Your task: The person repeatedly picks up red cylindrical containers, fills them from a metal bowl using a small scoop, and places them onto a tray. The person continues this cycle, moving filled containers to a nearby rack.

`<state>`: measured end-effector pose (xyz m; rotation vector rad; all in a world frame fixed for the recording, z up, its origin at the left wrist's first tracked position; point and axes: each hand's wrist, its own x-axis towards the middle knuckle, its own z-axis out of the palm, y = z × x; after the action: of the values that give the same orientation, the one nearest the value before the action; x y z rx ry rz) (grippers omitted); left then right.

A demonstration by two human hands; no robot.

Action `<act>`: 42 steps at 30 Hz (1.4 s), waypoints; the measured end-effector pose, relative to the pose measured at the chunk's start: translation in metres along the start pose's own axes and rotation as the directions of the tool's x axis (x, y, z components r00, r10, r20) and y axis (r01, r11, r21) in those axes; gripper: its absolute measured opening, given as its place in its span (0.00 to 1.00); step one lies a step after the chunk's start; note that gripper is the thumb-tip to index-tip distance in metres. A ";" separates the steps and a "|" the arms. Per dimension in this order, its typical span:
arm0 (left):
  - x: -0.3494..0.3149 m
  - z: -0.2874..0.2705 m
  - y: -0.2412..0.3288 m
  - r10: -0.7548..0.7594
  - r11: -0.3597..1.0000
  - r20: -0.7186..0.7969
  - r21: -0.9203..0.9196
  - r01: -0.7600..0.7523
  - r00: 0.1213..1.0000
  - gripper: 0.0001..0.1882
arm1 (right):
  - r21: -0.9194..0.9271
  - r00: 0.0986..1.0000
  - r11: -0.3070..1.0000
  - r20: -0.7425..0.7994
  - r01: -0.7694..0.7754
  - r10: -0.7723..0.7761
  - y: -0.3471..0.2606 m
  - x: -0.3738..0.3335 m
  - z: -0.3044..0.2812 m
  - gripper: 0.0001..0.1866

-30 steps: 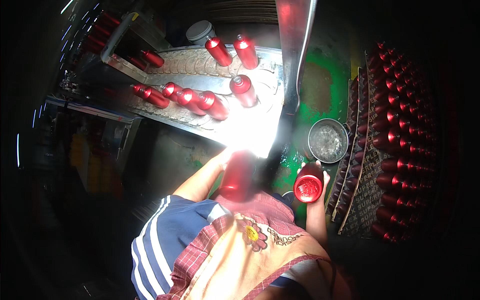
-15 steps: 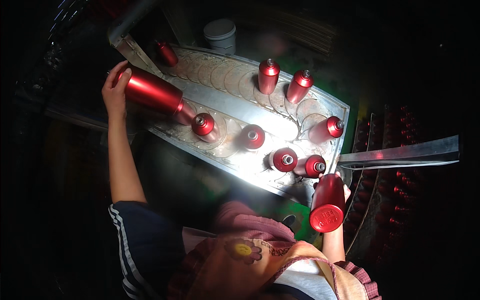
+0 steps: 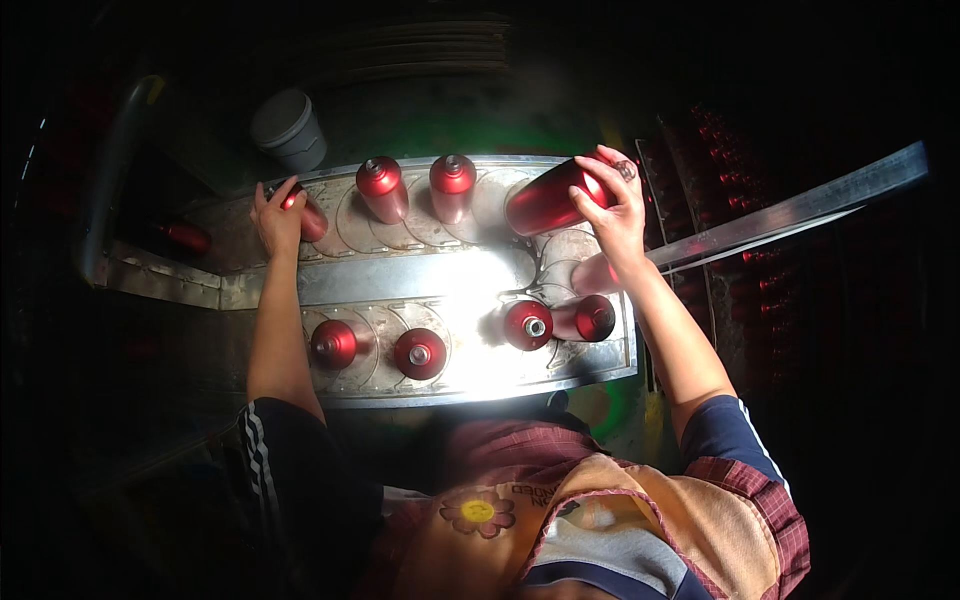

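Observation:
My right hand (image 3: 612,203) grips a red metal bottle (image 3: 548,200), tilted on its side above the far right end of a shiny metal conveyor track (image 3: 450,270). My left hand (image 3: 274,217) rests on another red bottle (image 3: 309,217) at the far left of the track's back lane. Two upright red bottles (image 3: 382,188) (image 3: 452,186) stand between my hands. In the near lane are several more red bottles (image 3: 335,343) (image 3: 421,352) (image 3: 528,324) (image 3: 585,318).
A grey round tub (image 3: 287,128) stands behind the track at the left. A long metal rail (image 3: 800,212) runs off to the right. Racks of red bottles (image 3: 720,160) lie in the dark at the right. One bottle (image 3: 186,237) sits on the left channel.
My left hand has set its bottle down on the back lane. My right hand has lifted its bottle from near my body up over the track's far right end. The view has shifted.

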<state>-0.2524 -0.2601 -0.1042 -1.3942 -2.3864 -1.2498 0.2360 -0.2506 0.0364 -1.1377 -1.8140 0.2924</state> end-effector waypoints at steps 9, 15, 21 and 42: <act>-0.090 -0.179 0.032 0.031 0.925 0.063 -0.380 -0.005 0.998 0.09 | -0.144 0.975 0.989 0.220 0.036 -0.004 0.019 0.015 0.209 0.20; -0.213 -0.199 0.154 -0.169 0.793 0.194 -0.556 0.250 0.966 0.09 | 0.192 0.925 0.981 0.376 -0.015 -0.060 -0.029 -0.006 0.176 0.28; -0.372 -0.101 0.325 -0.187 0.513 0.552 -0.651 0.560 0.813 0.08 | 0.746 0.920 0.657 0.326 -0.109 -0.218 0.046 -0.120 -0.091 0.15; -0.565 0.307 0.697 0.577 0.816 0.790 -0.550 0.175 -0.206 0.20 | 0.154 0.309 0.505 -0.630 -0.849 0.712 0.409 -0.435 -0.529 0.27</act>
<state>0.6946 -0.2614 -0.1510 -4.0598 -1.7542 -0.4277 0.9537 -0.5158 -0.1905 -1.9729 -0.5410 0.2277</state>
